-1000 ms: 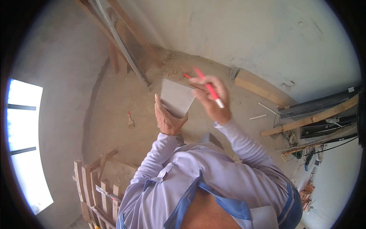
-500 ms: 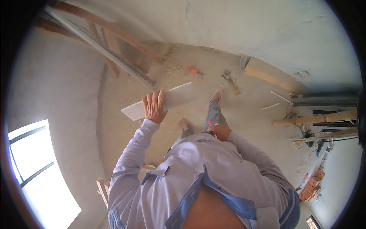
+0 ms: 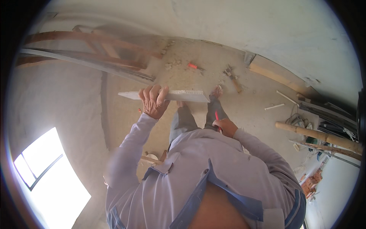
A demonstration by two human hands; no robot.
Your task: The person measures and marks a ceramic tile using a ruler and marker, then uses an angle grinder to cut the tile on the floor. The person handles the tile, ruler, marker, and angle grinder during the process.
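My left hand (image 3: 154,102) grips a pale rectangular strip of board (image 3: 188,96), fingers over its far edge. The board is held off the floor in front of my legs, tilted so that a rough, crumbly long edge shows. Close to my right thigh, my right hand (image 3: 225,127) is closed around a slim red tool (image 3: 217,115). Only its red end sticks up clearly above the fist; its exact kind is hidden.
On the dusty floor ahead lie a red-handled tool (image 3: 193,66) and a hammer (image 3: 233,79). A wooden frame (image 3: 95,57) with metal bars leans at the far left. To the right are white strips (image 3: 274,106), a bamboo pole (image 3: 301,131), dark lengths (image 3: 328,114) and bricks (image 3: 312,182).
The board has turned from a slant to nearly level across my view, and its rough edge now shows. My right hand has moved slightly right and up with the red tool. The view has shifted.
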